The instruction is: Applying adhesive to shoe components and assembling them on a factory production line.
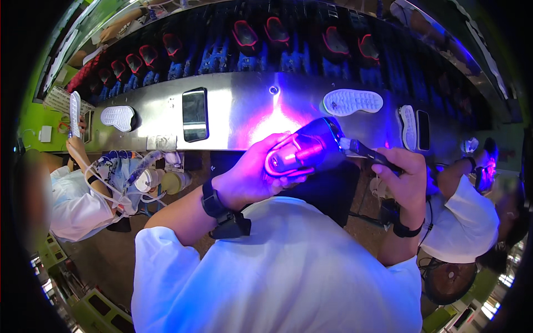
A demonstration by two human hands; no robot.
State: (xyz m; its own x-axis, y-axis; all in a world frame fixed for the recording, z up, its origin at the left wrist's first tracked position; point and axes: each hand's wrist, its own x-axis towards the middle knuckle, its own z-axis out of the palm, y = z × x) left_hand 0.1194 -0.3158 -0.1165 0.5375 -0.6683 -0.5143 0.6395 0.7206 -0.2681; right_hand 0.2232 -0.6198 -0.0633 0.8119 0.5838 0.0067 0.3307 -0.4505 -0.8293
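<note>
Tilted over the table's front edge is a dark shoe upper (319, 141), tinted magenta and violet by a bright light. My left hand (252, 172) grips it around the heel end, fingers wrapped underneath. In my right hand (408, 172) is a brush (372, 154) with a dark handle, pinched between thumb and fingers. Its pale bristles meet the lower rim of the upper at the right end; whether they press on it is hard to tell. A white shoe sole (353, 102) lies tread up on the metal table, just beyond the brush.
Across the steel table (233, 83) lie a black phone (195, 114), another sole (117, 117), and a third sole (408, 126) beside a second phone (423, 130). Behind runs a rack of dark shoes with red-edged openings (245, 34). Co-workers sit close on both sides; the left one's hand (76, 145) holds a sole.
</note>
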